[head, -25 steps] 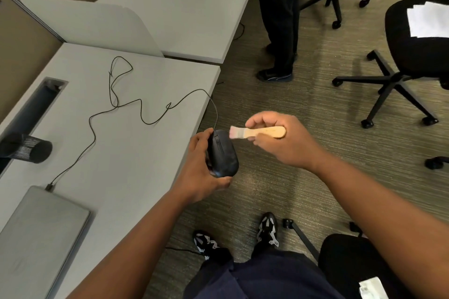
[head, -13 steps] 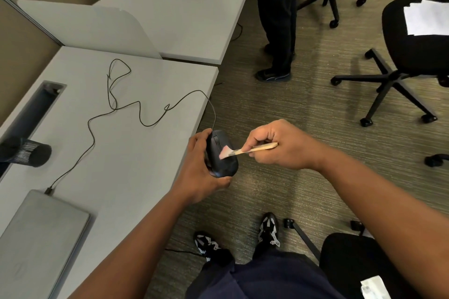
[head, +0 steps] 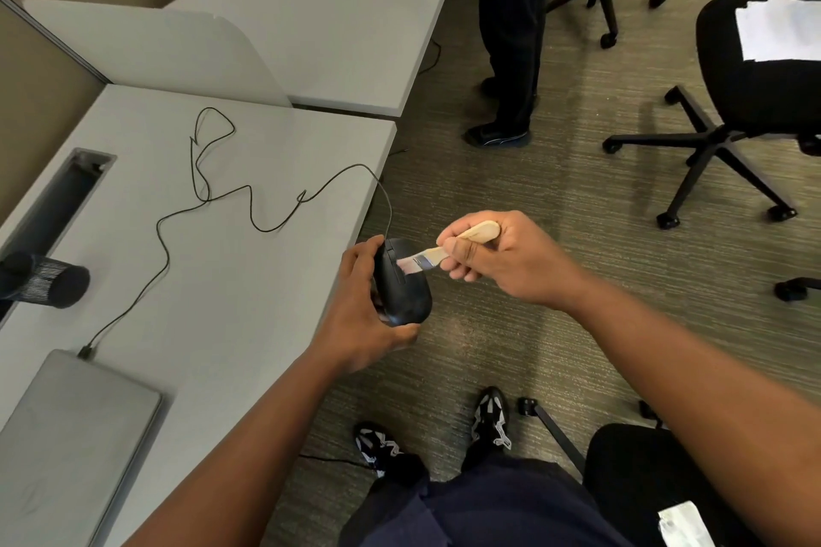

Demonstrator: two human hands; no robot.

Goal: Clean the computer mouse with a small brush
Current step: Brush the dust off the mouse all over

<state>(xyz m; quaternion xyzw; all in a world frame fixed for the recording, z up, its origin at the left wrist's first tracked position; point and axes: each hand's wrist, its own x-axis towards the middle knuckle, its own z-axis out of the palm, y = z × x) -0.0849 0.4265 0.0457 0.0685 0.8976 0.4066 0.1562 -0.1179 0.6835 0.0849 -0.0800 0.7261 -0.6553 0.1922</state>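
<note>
My left hand [head: 355, 306] is wrapped round the black computer mouse [head: 402, 280], thumb on its near end and fingers behind its far side, holding it up in the air just off the right edge of the bench [head: 231, 289], over the carpet [head: 511, 209]. My right hand [head: 497, 255] pinches the small brush [head: 444, 251] by its pale wooden handle, fingers curled round it, and the light bristles lie against the top of the mouse near the scroll wheel. The two hands are close together, but they do not touch each other (only the brush bridges them).

The mouse's thin black cable [head: 249, 200] runs from the far end of the mouse up over the right edge of the bench, loops loosely across the middle of the top, and ends at a plug beside the closed grey laptop [head: 71, 435] at the near left corner. A dark mesh cup [head: 53, 280] lies on its side at the left edge, near a cable slot [head: 62, 195] in the top.

My shoes [head: 491, 417] are on the carpet below the hands. Another person's dark trouser legs [head: 511, 36] stand past the far right corner of the bench, and an office chair [head: 733, 93] with white paper [head: 777, 31] on its seat stands well off to the right.
</note>
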